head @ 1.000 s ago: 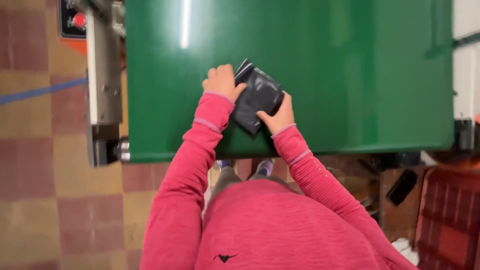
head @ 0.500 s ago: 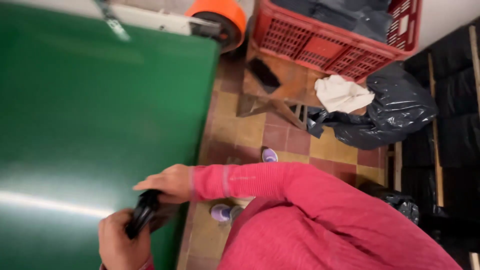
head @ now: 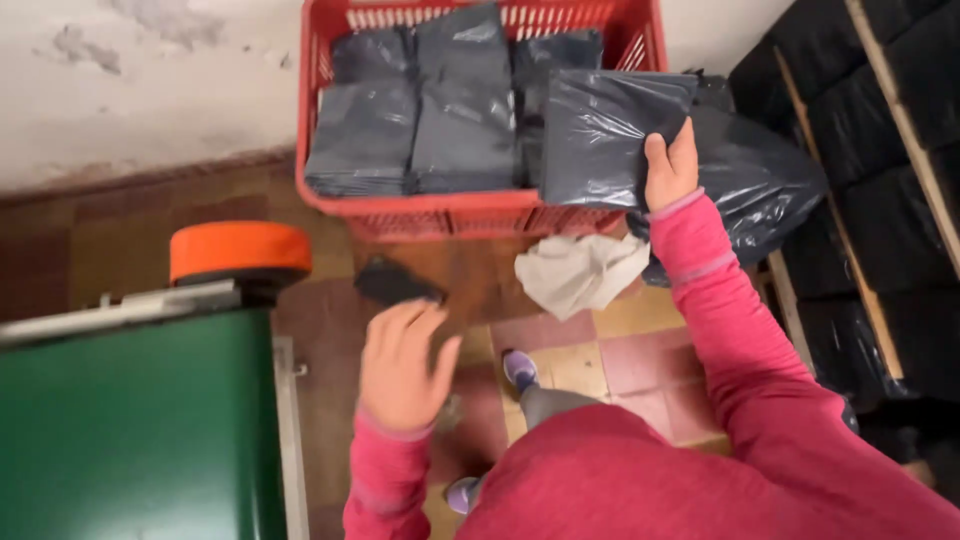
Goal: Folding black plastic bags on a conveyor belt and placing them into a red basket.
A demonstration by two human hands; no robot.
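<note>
Hands apart: your right hand [head: 670, 168] grips a dark grey plastic packet [head: 600, 135] over the red crate [head: 450, 212] of similar packets; your left hand [head: 405, 365] hangs spread and empty above the tiled floor [head: 620, 360].

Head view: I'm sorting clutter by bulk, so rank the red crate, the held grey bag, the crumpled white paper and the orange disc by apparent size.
1. red crate
2. grey bag in the right hand
3. and 4. white paper and orange disc look alike; unranked.

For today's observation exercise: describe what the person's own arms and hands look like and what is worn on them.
Both arms wear long pink-red knit sleeves with lighter pink bands near the cuffs. The left hand and right hand are bare: no gloves, rings or watch visible.
</note>
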